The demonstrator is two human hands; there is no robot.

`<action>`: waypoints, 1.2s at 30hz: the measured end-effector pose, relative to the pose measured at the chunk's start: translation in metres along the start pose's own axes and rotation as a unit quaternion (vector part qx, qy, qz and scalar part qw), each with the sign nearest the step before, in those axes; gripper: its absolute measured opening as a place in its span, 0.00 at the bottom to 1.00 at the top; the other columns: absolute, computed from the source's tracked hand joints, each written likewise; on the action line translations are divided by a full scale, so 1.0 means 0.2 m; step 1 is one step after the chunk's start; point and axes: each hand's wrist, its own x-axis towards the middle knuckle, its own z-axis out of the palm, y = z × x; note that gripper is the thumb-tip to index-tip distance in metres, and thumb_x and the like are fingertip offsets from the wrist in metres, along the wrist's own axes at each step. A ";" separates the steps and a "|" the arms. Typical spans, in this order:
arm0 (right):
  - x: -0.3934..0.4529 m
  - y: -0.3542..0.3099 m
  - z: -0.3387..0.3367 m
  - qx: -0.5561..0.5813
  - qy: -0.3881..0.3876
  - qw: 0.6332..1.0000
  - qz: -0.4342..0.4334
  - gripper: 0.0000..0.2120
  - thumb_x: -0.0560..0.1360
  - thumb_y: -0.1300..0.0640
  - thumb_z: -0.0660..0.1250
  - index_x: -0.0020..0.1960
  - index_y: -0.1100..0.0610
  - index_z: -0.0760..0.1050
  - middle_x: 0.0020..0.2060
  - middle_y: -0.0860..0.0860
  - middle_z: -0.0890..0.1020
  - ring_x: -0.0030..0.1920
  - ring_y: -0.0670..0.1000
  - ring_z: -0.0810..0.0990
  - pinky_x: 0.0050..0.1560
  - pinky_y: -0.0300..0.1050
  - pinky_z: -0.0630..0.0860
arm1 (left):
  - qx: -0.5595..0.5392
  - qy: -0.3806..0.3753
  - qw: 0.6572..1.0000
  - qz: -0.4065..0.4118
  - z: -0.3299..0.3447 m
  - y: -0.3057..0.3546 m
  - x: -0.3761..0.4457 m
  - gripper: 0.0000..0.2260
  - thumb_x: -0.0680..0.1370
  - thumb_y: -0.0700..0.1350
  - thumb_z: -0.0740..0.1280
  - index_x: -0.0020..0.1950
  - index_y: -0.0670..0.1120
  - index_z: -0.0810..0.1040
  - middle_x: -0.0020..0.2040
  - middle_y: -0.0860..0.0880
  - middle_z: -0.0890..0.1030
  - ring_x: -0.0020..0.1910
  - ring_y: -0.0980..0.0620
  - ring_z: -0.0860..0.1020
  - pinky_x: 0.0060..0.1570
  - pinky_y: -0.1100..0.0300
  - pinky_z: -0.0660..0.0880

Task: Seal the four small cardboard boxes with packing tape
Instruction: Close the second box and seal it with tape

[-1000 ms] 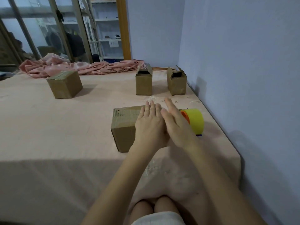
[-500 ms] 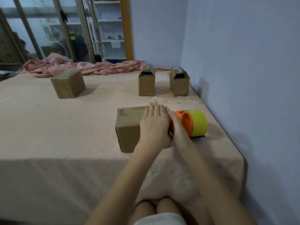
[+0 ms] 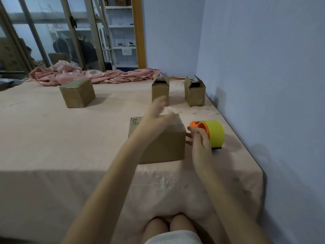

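On pink-clothed counter [image 3: 52, 138], brown cardboard box [image 3: 163, 147] taped shut, left hand [image 3: 154, 118] blurred above it, fingers loose, right hand [image 3: 198, 140] released beside yellow tape dispenser [image 3: 212, 132].

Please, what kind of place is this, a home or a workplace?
Probably a small packing workroom, not certain. Cardboard boxes stand on a cloth-covered table beside a tape dispenser, and white storage shelves show behind the glass partition.
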 end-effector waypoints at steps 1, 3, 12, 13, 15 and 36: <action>-0.05 0.01 -0.01 -0.023 0.045 0.997 -0.064 0.07 0.80 0.55 0.57 0.51 0.49 0.73 0.45 0.41 0.78 0.48 0.44 0.78 0.52 0.42 0.75 | -0.036 0.063 0.997 0.013 -0.07 -0.02 0.01 0.24 0.77 0.40 0.65 0.72 0.50 0.64 0.67 0.49 0.72 0.61 0.55 0.74 0.51 0.66 0.72; -0.15 0.01 -0.01 -0.076 0.091 0.979 -0.164 0.04 0.77 0.54 0.58 0.45 0.47 0.70 0.35 0.40 0.75 0.36 0.41 0.74 0.38 0.35 0.70 | -0.034 0.172 0.984 0.036 -0.20 -0.10 0.03 0.18 0.78 0.38 0.62 0.68 0.49 0.71 0.58 0.52 0.79 0.49 0.63 0.77 0.40 0.74 0.72; -0.34 0.01 0.21 -0.280 0.033 0.938 -0.202 0.21 0.73 0.51 0.69 0.62 0.61 0.72 0.57 0.55 0.74 0.53 0.52 0.77 0.45 0.45 0.79 | -0.224 0.130 0.954 -0.151 -0.18 -0.42 -0.03 0.12 0.77 0.49 0.61 0.52 0.46 0.80 0.45 0.48 0.81 0.44 0.52 0.77 0.40 0.61 0.71; -0.34 0.01 0.22 -0.295 0.032 0.934 -0.201 0.24 0.73 0.49 0.69 0.63 0.61 0.71 0.59 0.55 0.72 0.55 0.53 0.76 0.47 0.45 0.79 | -0.240 0.139 0.951 -0.136 -0.16 -0.43 -0.04 0.10 0.77 0.48 0.61 0.49 0.45 0.79 0.46 0.47 0.79 0.45 0.50 0.76 0.43 0.60 0.71; -0.33 0.02 0.21 -0.317 0.024 0.925 -0.208 0.29 0.72 0.45 0.68 0.66 0.60 0.68 0.62 0.56 0.70 0.59 0.52 0.74 0.49 0.43 0.77 | -0.258 0.158 0.947 -0.110 -0.12 -0.43 -0.06 0.06 0.76 0.45 0.63 0.46 0.44 0.76 0.47 0.44 0.77 0.48 0.48 0.74 0.47 0.55 0.70; -0.02 0.06 -0.25 -0.322 0.173 0.914 -0.175 0.37 0.67 0.62 0.72 0.71 0.56 0.60 0.68 0.56 0.68 0.67 0.56 0.68 0.60 0.48 0.72 | 0.009 0.152 0.987 0.047 0.27 -0.37 -0.11 0.25 0.70 0.54 0.73 0.64 0.61 0.69 0.59 0.55 0.69 0.56 0.58 0.73 0.50 0.60 0.77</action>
